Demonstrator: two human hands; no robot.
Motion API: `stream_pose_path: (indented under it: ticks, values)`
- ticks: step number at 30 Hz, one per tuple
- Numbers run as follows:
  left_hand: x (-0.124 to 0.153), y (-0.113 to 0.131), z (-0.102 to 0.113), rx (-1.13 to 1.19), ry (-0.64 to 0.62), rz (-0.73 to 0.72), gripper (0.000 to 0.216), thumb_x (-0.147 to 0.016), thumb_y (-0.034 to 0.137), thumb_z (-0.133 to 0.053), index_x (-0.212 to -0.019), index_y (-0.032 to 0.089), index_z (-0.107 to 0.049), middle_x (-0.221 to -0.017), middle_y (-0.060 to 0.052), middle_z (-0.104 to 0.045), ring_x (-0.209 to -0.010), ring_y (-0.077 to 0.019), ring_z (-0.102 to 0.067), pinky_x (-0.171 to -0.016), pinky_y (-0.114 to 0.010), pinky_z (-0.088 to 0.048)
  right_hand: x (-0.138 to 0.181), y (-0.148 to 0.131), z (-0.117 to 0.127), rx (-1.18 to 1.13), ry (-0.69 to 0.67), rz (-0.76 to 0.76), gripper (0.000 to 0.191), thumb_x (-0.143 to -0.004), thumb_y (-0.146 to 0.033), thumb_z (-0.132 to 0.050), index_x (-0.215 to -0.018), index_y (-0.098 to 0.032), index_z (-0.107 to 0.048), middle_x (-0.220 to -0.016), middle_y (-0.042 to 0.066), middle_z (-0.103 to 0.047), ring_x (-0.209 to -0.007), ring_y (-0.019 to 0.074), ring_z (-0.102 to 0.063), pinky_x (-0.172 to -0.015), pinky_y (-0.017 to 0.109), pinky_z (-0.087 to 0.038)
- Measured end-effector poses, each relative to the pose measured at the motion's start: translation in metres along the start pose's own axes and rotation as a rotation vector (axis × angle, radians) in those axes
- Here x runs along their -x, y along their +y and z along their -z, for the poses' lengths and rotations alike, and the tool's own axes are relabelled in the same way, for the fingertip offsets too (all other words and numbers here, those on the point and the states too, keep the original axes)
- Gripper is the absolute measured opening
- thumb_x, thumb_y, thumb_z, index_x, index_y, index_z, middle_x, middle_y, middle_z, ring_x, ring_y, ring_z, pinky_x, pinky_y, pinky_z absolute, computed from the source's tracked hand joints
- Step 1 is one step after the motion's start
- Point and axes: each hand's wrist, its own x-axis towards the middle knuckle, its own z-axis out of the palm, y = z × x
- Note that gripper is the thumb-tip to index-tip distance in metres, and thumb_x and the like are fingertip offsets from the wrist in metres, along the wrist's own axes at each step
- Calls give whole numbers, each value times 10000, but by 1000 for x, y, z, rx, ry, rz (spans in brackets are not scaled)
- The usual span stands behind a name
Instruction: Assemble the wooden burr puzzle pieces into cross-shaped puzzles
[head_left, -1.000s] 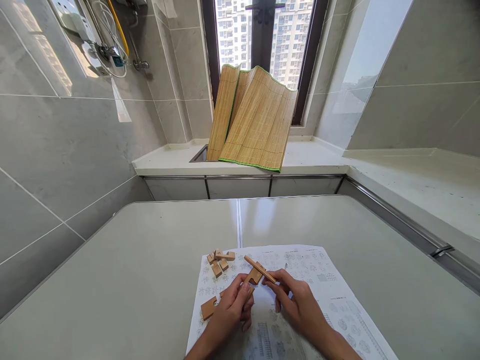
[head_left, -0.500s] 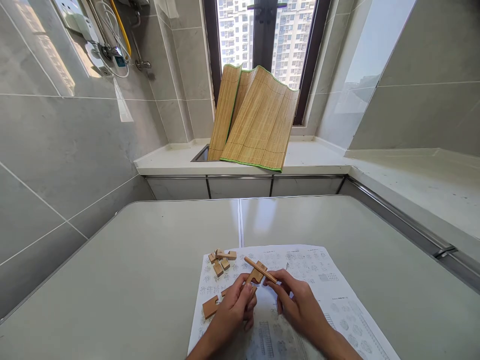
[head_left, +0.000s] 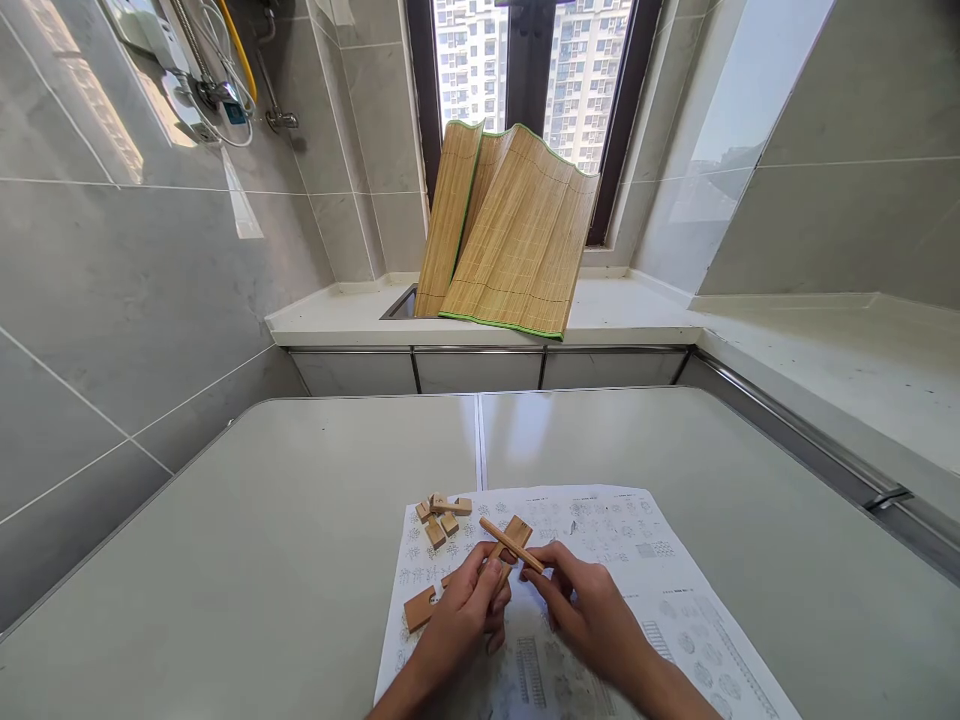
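Between thumb and fingers, my left hand (head_left: 474, 598) grips a flat wooden puzzle piece (head_left: 519, 530) whose far end points up and right. My right hand (head_left: 589, 598) pinches the near end of a thin wooden stick (head_left: 491, 529). The stick lies slantwise across the flat piece, and I cannot tell whether it sits in a notch. Beside my left hand rests a notched wooden block (head_left: 419, 610), partly covered by the fingers. Another small bit of wood peeks out there. Farther off is a cluster of small wooden blocks (head_left: 435, 534), with a wooden bar (head_left: 451, 507) among them.
A large printed sheet (head_left: 615, 530) with small diagrams lies under the hands and wooden pieces. It rests on a pale table (head_left: 300, 520) with a seam down the middle. Behind stand a white ledge (head_left: 337, 320) and a folded bamboo mat (head_left: 517, 240) before the window.
The stick has shifted left across the flat piece, and my right hand has moved slightly left with it. The view has tilted a little. The loose blocks lie as before.
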Motion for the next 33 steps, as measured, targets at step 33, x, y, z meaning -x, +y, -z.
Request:
stream_pose_path:
  ticks: [33]
  values:
    - [0, 4, -3, -40, 11, -34, 575, -884, 761, -618, -1015, 207, -537, -687, 88, -375, -493, -69, -264, -455, -206, -349, 2, 1, 0, 41, 17, 75, 216, -1060, -392, -533, -1125, -235, -665, -691, -15, -705, -505, 144, -599, -541, 244, -461]
